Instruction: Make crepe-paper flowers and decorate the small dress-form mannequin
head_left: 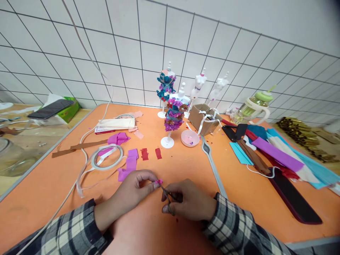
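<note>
My left hand [134, 189] pinches a tiny pink paper flower [158, 182] between thumb and fingertips, low over the orange table [186, 166]. My right hand [190, 203] is closed around small scissors [168, 196], whose tips reach the flower. Just beyond my hands lie purple crepe strips [129, 163] and two red paper pieces [151, 153]. A small white mannequin [172, 118] covered with purple and pink paper flowers stands behind them.
A tape roll [107, 157] and white ribbon lie at left. A pink bowl [190, 137], a brown box [205, 118], more white mannequins [199, 86], a green-lidded bottle [252, 108] and coloured crepe sheets [281, 156] fill the right. A phone [50, 108] rests on a green box.
</note>
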The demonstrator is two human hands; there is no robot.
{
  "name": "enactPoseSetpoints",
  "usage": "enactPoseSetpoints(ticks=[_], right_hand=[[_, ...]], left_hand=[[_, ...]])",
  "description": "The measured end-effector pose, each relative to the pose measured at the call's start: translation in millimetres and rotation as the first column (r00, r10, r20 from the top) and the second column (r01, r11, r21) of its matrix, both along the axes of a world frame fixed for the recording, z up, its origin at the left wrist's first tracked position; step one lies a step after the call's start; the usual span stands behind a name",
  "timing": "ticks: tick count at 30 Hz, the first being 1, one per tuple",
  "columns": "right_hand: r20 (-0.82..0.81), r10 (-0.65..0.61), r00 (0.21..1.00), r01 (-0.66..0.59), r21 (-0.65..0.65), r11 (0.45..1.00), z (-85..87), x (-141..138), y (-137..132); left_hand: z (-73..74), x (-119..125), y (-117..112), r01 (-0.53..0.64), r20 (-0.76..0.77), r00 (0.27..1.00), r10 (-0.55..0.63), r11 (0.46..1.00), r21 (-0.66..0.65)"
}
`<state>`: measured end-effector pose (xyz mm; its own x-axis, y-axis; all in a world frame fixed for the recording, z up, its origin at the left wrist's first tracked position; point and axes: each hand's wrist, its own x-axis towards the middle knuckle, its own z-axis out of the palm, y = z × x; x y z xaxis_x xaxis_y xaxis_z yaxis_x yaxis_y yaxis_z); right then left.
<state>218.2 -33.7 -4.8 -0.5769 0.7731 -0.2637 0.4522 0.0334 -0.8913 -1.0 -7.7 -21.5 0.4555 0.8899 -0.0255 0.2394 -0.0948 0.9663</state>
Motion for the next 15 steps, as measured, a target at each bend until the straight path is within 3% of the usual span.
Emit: enactPoseSetpoints(ticks=[4, 8, 15], right_hand=[[-0.004, -0.024, 1.0, 0.023, -0.069, 0.997, 0.1, -0.3, 0.4], [0.049, -0.007, 0.999, 0.008, -0.004, 1.0, 0.8, 0.4, 0.6], [0.04, -0.004, 0.999, 0.005, -0.047, 0.999, 4.4, 2.0, -0.1]], left_hand=[[1.5, 0.1, -0.1, -0.017, -0.021, 1.0, 0.017, 1.0, 0.011], [3.1, 0.5, -0.1, 0.012, -0.023, 1.0, -0.012, 1.0, 0.017], [4.7, 1.0, 0.4, -0.001, -0.042, 0.999, 0.001, 1.0, 0.005]])
